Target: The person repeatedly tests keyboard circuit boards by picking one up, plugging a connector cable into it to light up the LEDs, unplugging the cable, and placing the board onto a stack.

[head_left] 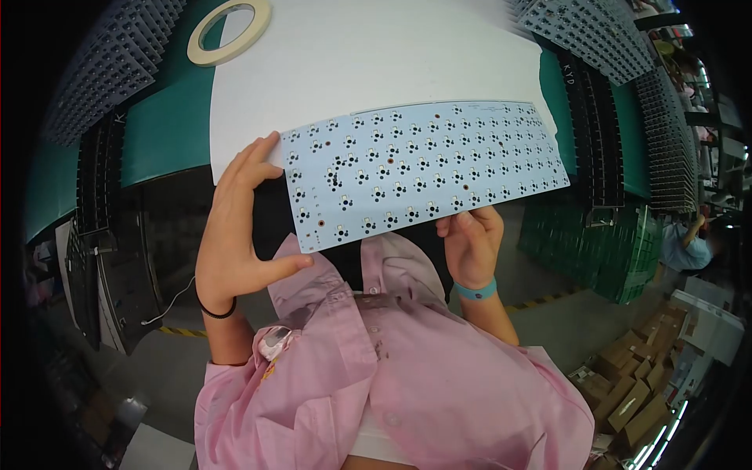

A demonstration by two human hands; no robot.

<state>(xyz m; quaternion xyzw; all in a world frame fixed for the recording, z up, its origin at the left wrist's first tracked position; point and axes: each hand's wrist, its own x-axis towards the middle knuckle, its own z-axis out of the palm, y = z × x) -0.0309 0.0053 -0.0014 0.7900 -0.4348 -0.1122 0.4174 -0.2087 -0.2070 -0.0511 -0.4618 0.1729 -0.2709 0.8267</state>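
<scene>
PCB [427, 166], lt. blue, held above near edge of white sheet [376, 55]; long axis L–R, R end tipped slightly away from wearer. Lettering: "KYD" on R blk. rack [599, 141], "K" on L blk. rack [98, 180]; PCB print too small to read. R hand [475, 247] pinches near long edge; L hand [229, 223] spread along L short edge, grip can't tell. Sheet extends beyond far edge toward tape roll [213, 56]; R rack near PCB's R end.
</scene>
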